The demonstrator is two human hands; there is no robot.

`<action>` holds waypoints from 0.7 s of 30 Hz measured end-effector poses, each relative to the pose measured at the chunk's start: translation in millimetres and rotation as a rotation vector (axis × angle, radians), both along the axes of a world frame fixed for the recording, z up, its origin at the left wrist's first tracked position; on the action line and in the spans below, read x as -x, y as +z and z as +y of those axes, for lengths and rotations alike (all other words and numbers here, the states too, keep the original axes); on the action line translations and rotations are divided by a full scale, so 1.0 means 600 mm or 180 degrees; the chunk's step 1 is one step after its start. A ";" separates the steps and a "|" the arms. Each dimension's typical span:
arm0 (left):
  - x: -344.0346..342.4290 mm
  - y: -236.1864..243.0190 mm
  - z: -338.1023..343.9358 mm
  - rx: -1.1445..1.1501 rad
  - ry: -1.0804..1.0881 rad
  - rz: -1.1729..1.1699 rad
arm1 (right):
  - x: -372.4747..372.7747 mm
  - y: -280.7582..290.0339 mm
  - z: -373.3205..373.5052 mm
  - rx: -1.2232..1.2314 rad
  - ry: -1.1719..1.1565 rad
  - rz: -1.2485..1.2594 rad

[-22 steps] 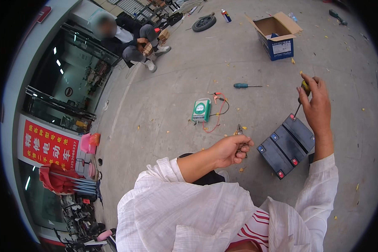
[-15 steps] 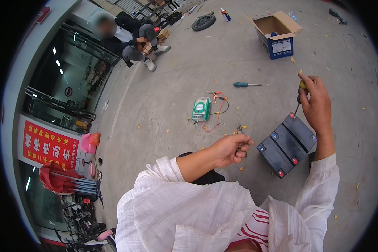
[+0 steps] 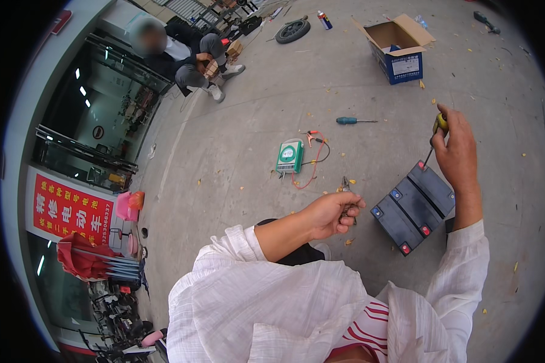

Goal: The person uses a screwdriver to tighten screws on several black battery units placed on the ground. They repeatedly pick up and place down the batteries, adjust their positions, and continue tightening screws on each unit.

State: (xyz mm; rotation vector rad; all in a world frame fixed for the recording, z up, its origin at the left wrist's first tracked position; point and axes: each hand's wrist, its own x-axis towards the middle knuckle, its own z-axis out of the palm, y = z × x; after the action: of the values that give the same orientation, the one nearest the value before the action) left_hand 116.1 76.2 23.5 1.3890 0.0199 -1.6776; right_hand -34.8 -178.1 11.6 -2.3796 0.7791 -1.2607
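My right hand [image 3: 455, 142] is closed round a screwdriver [image 3: 441, 123] with a yellow and black handle. Its shaft slants down to the red terminal at the far corner of a block of three dark grey batteries [image 3: 413, 209]. Red and blue terminals mark the batteries' ends. Left of the block, my left hand [image 3: 333, 216] is curled, its fingers bent over something small and dark that I cannot make out. The metal tip of a tool, perhaps pliers [image 3: 345, 181], shows just beyond this hand; whether it is held or lies on the ground is unclear.
A green and white meter [image 3: 290, 157] with red and black clip leads lies left of the batteries. Beyond are a teal-handled screwdriver [image 3: 347, 121], an open blue carton [image 3: 406, 68], a spray can [image 3: 325, 22] and a small wheel [image 3: 293, 31]. A person [image 3: 188, 57] sits by the doorway.
My right fingers have shifted on the screwdriver, and more of its yellow handle shows. The shaft's tip stays at the red terminal. My left hand looks unmoved.
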 end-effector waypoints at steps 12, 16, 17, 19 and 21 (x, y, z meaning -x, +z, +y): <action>-0.002 -0.003 -0.001 -0.0020 0.0011 -0.0030 | 0.000 -0.003 -0.001 0.0057 -0.0178 0.0047; -0.003 -0.003 0.001 -0.0031 0.0014 -0.0055 | -0.001 0.005 0.014 -0.0355 -0.0103 -0.0132; -0.003 -0.004 0.001 -0.0024 0.0011 -0.0051 | 0.001 0.007 0.013 -0.0420 -0.0163 -0.0011; -0.004 -0.005 0.001 -0.0012 0.0006 -0.0043 | 0.001 0.011 0.011 -0.0550 -0.0279 0.0232; -0.004 -0.006 0.000 -0.0005 0.0000 -0.0043 | 0.005 0.006 0.000 -0.0173 -0.0084 0.0122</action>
State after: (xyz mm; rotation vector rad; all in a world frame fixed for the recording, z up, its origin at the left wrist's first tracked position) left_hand 118.5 76.3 20.2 1.4016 0.0135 -1.6685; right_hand -37.8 -178.3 15.0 -2.3640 0.8478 -1.1920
